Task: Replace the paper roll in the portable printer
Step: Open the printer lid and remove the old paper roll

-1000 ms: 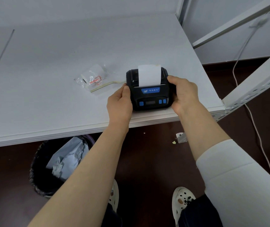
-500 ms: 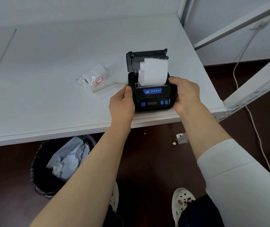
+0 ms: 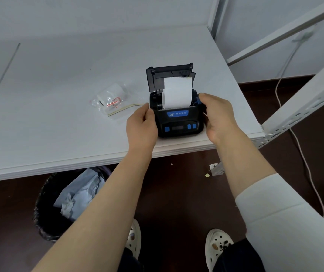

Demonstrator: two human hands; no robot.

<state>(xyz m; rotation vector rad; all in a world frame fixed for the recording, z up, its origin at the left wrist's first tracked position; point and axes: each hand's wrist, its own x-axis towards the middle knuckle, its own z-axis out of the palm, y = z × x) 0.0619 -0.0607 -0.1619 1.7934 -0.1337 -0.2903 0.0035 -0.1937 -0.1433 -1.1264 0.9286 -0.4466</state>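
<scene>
Our left hand point(image 3: 141, 127) presses its thumb and curled fingers flat against the left side of the portable printer point(image 3: 178, 122), and our right hand point(image 3: 219, 116) cups the right side, its fingertips point(image 3: 202, 95) reaching the blue latch at the upper right corner; both hands thus close on the printer body rather than on the paper. The printer's lid point(image 3: 169, 75) stands open and upright at the rear, and the paper roll point(image 3: 177, 93) sits in the exposed compartment with a loose white sheet rising in front of the lid. The printer rests on the white table point(image 3: 63, 79) just beside the near edge and near the right-hand corner, where a white perforated frame beam point(image 3: 302, 107) rises diagonally. To the left, apart from the printer, lies a clear plastic bag point(image 3: 111, 100) containing a white roll; beyond it the tabletop is bare. Below the near edge stands a black waste bin point(image 3: 47, 209) holding crumpled paper, and a white cable point(image 3: 302, 158) trails over the dark floor at right.
</scene>
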